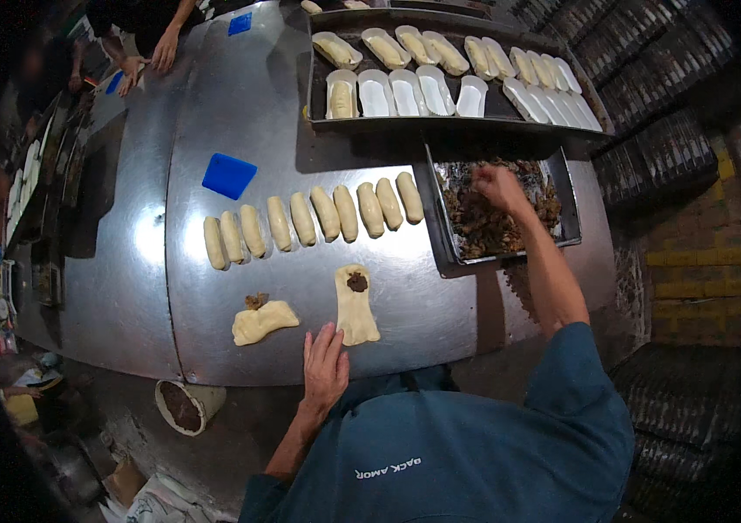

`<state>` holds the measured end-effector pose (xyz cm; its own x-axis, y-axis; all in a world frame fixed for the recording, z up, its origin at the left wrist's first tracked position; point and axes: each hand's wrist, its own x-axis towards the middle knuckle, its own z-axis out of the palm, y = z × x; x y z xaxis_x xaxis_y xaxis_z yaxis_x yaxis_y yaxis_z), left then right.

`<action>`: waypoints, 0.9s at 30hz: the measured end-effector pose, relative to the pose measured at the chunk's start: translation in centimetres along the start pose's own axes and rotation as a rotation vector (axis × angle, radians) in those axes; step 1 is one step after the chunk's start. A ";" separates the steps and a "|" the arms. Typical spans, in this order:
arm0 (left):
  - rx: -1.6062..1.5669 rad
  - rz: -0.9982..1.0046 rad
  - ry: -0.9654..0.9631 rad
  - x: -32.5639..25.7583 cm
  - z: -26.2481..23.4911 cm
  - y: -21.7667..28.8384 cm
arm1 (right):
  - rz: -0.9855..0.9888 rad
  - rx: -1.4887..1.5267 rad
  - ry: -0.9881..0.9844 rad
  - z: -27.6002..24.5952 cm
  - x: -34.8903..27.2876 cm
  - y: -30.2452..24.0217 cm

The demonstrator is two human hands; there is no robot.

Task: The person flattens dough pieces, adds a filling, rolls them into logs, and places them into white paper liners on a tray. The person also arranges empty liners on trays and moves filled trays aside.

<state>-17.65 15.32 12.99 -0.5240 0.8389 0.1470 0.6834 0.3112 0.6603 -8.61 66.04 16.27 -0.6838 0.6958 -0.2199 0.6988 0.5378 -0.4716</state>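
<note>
Flat on the counter (240, 113), near its close edge: a pale strip of dough (355, 322), lengthwise away from the body, with a dark lump of filling (357, 281) on its far end. At the strip's lower left edge, the left hand (327, 362), fingers extended and close together, grasping nothing; cannot tell whether pressing on the dough. Off to the right, the right hand (498, 186), curled down over a metal pan (569, 202) of chopped brown filling (483, 227); cannot tell whether clenched around any of it.

Left of the strip and apart from it, a second piece of dough (264, 324), with a brown clump (256, 302) at its far edge. Beyond both pieces, a slanting row of ten dough rolls (302, 218), set side by side. Behind the row's left half, a blue plastic sheet (229, 176).

Farther back, a large dark tray (440, 125) with white paper cases (406, 91), dough in some. At the far left corner, a co-worker's hands (164, 54) above the counter. Below the near edge, a pale bucket (213, 402) with brown contents.
</note>
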 end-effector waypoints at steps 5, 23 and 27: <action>0.119 0.048 -0.020 1.7 1.1 0.8 | -0.308 -0.116 0.190 3.4 0.5 -1.3; 0.313 0.029 -0.324 1.4 1.7 3.3 | -0.243 -0.474 0.172 5.9 2.9 -0.9; -0.062 0.009 -0.128 1.5 -2.7 0.1 | -0.117 0.184 0.132 2.4 1.6 -2.5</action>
<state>-19.70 15.39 15.30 -0.4464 0.8928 0.0609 0.6530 0.2785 0.7044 -11.97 64.71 15.05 -0.7159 0.6966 -0.0473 0.5586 0.5308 -0.6374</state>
